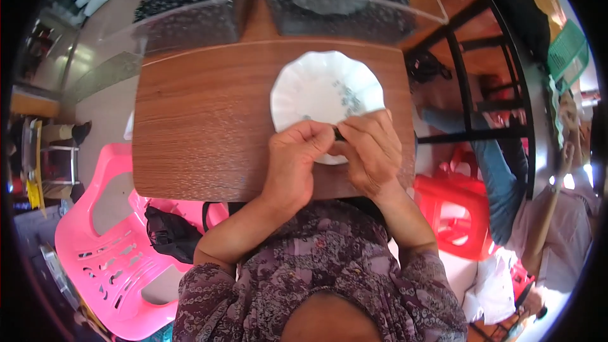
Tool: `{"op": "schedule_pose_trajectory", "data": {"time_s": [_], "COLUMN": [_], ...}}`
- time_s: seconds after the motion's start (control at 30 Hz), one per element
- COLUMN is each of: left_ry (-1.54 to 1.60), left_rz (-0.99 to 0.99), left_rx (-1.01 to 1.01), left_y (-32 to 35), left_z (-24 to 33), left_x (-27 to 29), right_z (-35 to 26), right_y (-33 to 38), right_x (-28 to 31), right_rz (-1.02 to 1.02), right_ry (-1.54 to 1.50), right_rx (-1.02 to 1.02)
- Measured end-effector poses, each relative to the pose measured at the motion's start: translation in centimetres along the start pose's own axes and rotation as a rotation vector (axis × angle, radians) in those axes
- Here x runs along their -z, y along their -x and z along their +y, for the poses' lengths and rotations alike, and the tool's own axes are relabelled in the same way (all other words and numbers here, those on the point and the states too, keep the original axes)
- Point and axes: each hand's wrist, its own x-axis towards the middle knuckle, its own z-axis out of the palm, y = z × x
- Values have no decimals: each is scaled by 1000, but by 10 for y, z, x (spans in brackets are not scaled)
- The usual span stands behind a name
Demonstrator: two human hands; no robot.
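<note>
My left hand and my right hand meet over the near edge of a white scalloped plate. Pinched between the fingertips of both is a small dark piece, mostly covered by the fingers, so its kind does not show. Grey-green marks dot the plate's right side; whether they are a printed pattern or loose bits, I cannot tell. The plate rests on a brown wood-grain table, toward its right side.
Two clear plastic bins full of small dark pieces stand beyond the table's far edge. A pink plastic chair with a black bag is at left. Red stools, a black metal frame and another person are at right.
</note>
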Motion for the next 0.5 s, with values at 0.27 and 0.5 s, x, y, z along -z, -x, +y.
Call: {"op": "schedule_pose_trajectory", "data": {"time_s": [0.27,0.5], "left_ry": [-151,-618], "left_rz": [-85,77], "left_rx": [-162,-684], "left_y": [0,-68], "left_z": [20,140], "left_x": [8,13], "right_z": [-15,-66], "right_y": [-6,-30], "right_x": [4,108], "right_rz": [-144,317], "right_ry": [36,335], "right_rx": [-77,62]}}
